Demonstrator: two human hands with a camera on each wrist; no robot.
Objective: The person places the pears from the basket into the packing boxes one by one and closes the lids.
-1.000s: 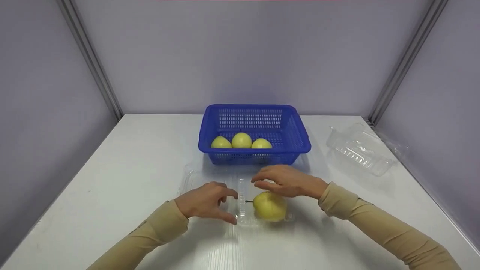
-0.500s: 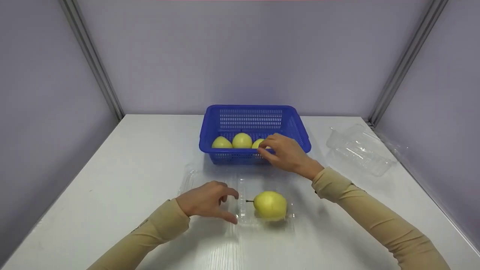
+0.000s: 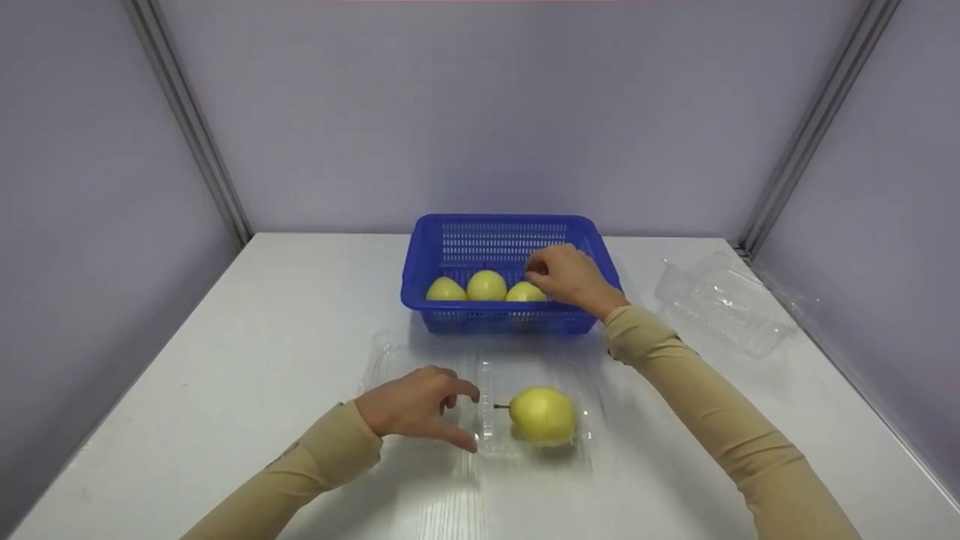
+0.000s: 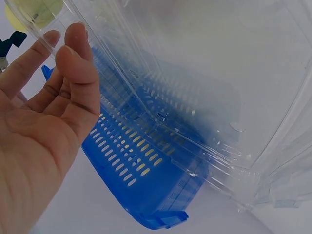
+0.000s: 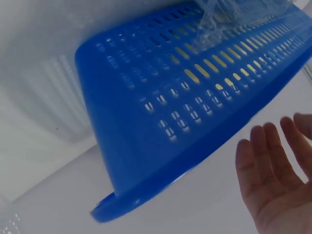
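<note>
Pear [image 3: 526,292] in the blue basket [image 3: 450,229] lies just under the right hand [image 3: 564,275]'s released fingers [image 3: 536,264].

Both arms wear snug, plain tan sleeves [image 3: 705,405] ending at the wrists, leaving bare hands and fingers [image 4: 73,53]

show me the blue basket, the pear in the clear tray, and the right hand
blue basket [image 3: 420,264], head view, left rim.
pear in the clear tray [image 3: 542,414], head view, middle of its body.
right hand [image 3: 564,274], head view, back of the hand.
</note>
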